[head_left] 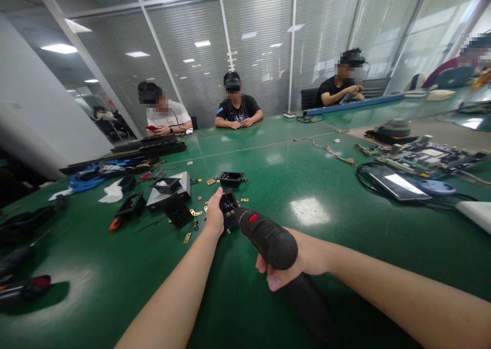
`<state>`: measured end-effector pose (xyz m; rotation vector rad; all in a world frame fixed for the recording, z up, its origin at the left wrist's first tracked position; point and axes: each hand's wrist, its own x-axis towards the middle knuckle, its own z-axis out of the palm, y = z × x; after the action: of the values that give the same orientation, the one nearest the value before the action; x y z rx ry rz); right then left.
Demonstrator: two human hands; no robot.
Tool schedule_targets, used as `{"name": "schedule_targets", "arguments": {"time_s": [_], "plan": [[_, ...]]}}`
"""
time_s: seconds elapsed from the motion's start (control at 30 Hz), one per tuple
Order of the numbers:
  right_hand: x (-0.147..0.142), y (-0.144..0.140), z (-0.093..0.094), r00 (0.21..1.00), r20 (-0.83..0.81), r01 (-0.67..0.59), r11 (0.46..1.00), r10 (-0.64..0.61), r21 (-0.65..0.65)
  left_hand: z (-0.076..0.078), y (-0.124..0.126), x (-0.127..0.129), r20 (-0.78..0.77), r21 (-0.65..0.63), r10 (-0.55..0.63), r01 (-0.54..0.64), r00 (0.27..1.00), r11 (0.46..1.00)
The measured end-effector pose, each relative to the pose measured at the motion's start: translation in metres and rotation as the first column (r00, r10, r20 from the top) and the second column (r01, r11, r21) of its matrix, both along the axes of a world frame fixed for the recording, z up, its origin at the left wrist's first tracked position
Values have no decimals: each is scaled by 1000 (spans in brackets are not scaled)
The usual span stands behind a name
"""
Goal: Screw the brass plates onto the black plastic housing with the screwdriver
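1. Wall (257, 42): glass panels with blinds, along the far side.
2. Table (364, 231): green and glossy, with the work spread over it.
3. People: three sit across the table, one in white (169, 115) at the left with a red phone (152, 128), one in black (238, 110) in the middle, another in black (332, 91) at the right beside a long blue bar (355, 103).
4. Board (433, 155): a circuit assembly at the right, behind a dark tablet (397, 183) and its coiled cable.
5. Drill (264, 236): black with a red button, its rear towards the viewer. The right hand (293, 271) is wrapped around its handle; the nose is at the housing, though contact of the bit cannot be made out.
6. Box (185, 185): grey, left of the left hand, a black frame (166, 185) on top and a black cover (178, 211) in front.
7. Housing (229, 211): small and black, with metal parts inside, near the middle of the view. The left hand (215, 213) grips it from the left side.
8. Tray (232, 179): black, just beyond the housing.
9. Brass plates (187, 237): small, holed, scattered around the left hand.
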<state>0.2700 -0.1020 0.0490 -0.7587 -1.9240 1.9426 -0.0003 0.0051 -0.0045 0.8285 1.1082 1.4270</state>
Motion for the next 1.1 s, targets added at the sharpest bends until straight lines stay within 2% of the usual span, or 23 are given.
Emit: {"name": "schedule_targets", "arguments": {"time_s": [1.1], "plan": [[1,0,-6,1000,-7,0,1000,1,14,2,0,1,-13,4,6,-6,1000,1000]]}}
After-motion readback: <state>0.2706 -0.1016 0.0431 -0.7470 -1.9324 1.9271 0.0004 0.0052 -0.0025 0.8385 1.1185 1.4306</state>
